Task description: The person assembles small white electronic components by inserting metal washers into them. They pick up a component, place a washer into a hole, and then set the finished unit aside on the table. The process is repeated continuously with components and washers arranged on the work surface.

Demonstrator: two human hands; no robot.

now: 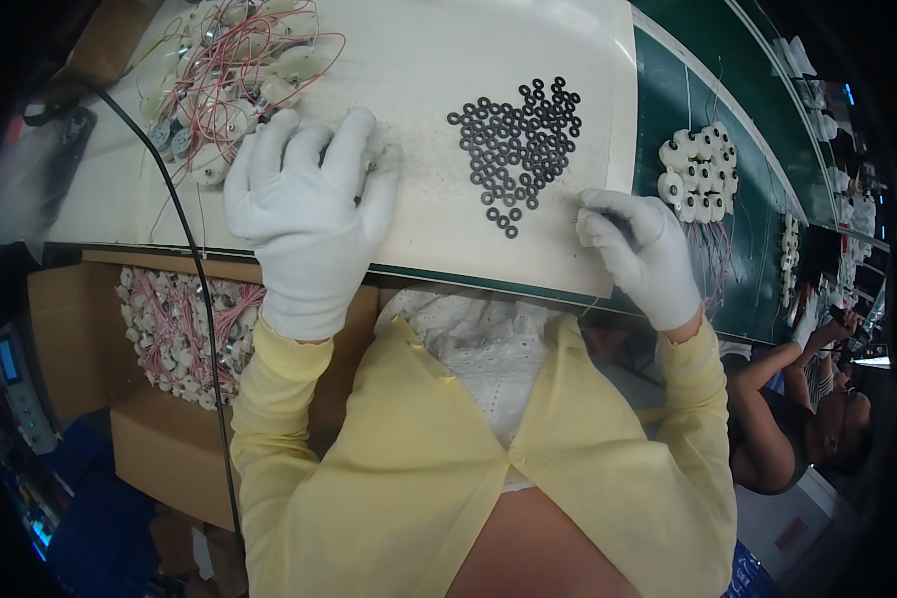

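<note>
My left hand (314, 204), in a white glove, is over the table beside a heap of white round wired parts (239, 80), like small motors. Its fingers are spread, tips toward the heap. Small dark bits show in the gap between thumb and forefinger; what they are I cannot make out. My right hand (633, 244), also gloved, is above the table's right side, thumb and fingers brought together in a pinch. Anything between those fingertips is hidden. Between the hands, farther off, many small black rings (518, 145) lie flat in a loose patch on the white tabletop (419, 60).
More white parts (703, 169) stand grouped on the green surface (658, 90) at right, wires trailing nearer. A cardboard box (159, 439) below the table's left side holds many wired parts (189, 329). A black cable (184, 219) crosses the left. Another person (792, 424) sits at far right.
</note>
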